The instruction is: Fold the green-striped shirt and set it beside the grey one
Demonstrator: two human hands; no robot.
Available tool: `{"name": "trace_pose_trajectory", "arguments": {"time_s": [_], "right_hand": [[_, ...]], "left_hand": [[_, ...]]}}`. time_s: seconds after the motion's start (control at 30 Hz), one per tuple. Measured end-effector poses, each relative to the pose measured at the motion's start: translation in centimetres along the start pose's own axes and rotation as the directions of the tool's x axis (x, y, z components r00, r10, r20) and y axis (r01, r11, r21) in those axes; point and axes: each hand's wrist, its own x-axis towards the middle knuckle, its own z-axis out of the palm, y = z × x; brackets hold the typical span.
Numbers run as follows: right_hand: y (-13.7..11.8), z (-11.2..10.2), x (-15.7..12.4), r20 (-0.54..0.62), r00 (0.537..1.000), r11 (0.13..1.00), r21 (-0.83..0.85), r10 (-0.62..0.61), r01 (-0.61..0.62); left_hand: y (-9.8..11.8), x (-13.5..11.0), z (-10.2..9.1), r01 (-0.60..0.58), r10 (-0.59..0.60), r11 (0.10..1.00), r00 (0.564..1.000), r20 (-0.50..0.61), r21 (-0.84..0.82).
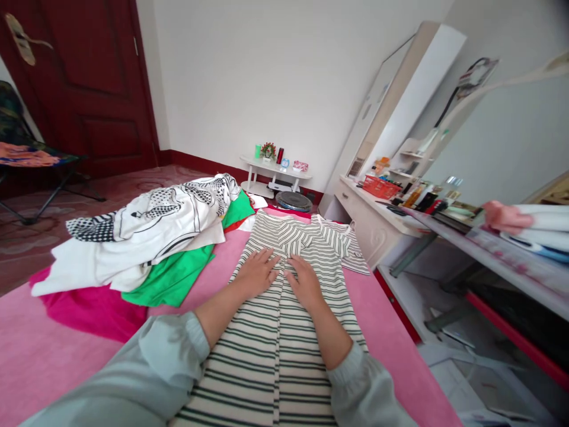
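The striped garment (284, 308) lies flat on the pink bed (53, 356). Left hand (256, 271) and right hand (304, 281) press on its middle, palms down, fingers spread, side by side. Left of the garment sits a clothes pile (151, 237).
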Motion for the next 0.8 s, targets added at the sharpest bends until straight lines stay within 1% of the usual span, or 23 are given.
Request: {"name": "trace_pose_trajectory", "arguments": {"time_s": [0.07, 0.17, 0.23, 0.3, 0.33, 0.37, 0.43, 0.47, 0.53, 0.6, 0.67, 0.7, 0.77, 0.8], "right_hand": [[-0.3, -0.3, -0.4, 0.017, 0.999, 0.999, 0.022, 0.032, -0.033], [-0.7, -1.6, -2.5, 0.130, 0.989, 0.996, 0.043, 0.074, -0.080], [-0.5, -3.3, -4.8, 0.232, 0.972, 0.994, 0.088, 0.041, -0.063], [0.3, -5.5, -7.8, 0.271, 0.962, 0.984, 0.167, 0.018, -0.066], [0.8, -6.7, -9.3, 0.255, 0.966, 0.976, 0.196, 0.039, -0.091], [1.4, -7.9, -10.9, 0.213, 0.973, 0.970, 0.206, 0.085, -0.130], [2.3, -10.0, -14.0, 0.110, 0.974, 0.964, 0.161, 0.196, -0.213], [2.5, -10.9, -15.5, 0.075, 0.966, 0.960, 0.116, 0.248, -0.256], [2.6, -12.0, -18.0, 0.071, 0.932, 0.933, 0.037, 0.355, -0.358], [2.1, -12.4, -19.8, 0.142, 0.886, 0.895, 0.007, 0.441, -0.446], [1.4, -12.5, -20.6, 0.220, 0.854, 0.872, 0.024, 0.472, -0.488], [1.0, -12.5, -20.5, 0.248, 0.848, 0.867, 0.053, 0.469, -0.495], [0.5, -12.9, -19.5, 0.276, 0.847, 0.844, 0.172, 0.454, -0.509], [0.2, -13.2, -18.6, 0.284, 0.846, 0.814, 0.259, 0.450, -0.520]], "left_hand": [[-0.1, 0.0, -0.1, -0.009, 0.009, 1.000, 1.000, 0.003, 0.002], [-0.2, 0.1, -0.2, -0.025, 0.025, 1.000, 1.000, 0.003, -0.003], [-0.2, 0.0, -0.1, -0.029, 0.029, 1.000, 1.000, -0.002, -0.013], [-0.2, 0.0, -0.1, -0.026, 0.026, 0.999, 1.000, -0.003, -0.026], [-0.2, -0.1, -0.1, -0.025, 0.025, 0.999, 1.000, -0.002, -0.033], [-0.1, -0.1, -0.1, -0.023, 0.023, 0.999, 1.000, -0.002, -0.039], [-0.1, -0.1, -0.1, -0.019, 0.018, 0.999, 1.000, -0.007, -0.051], [0.0, -0.1, -0.1, -0.017, 0.016, 0.998, 1.000, -0.013, -0.058], [-0.1, -0.1, -0.1, -0.017, 0.015, 0.997, 0.999, -0.032, -0.073], [-0.1, -0.1, -0.1, -0.027, 0.023, 0.996, 0.998, -0.050, -0.081], [-0.3, -0.2, -0.1, -0.037, 0.032, 0.996, 0.998, -0.062, -0.081], [-0.4, -0.2, -0.1, -0.040, 0.034, 0.996, 0.997, -0.067, -0.083], [-0.5, -0.2, -0.2, -0.044, 0.035, 0.994, 0.996, -0.083, -0.102], [-0.6, -0.2, -0.2, -0.047, 0.036, 0.991, 0.995, -0.096, -0.122]]}}
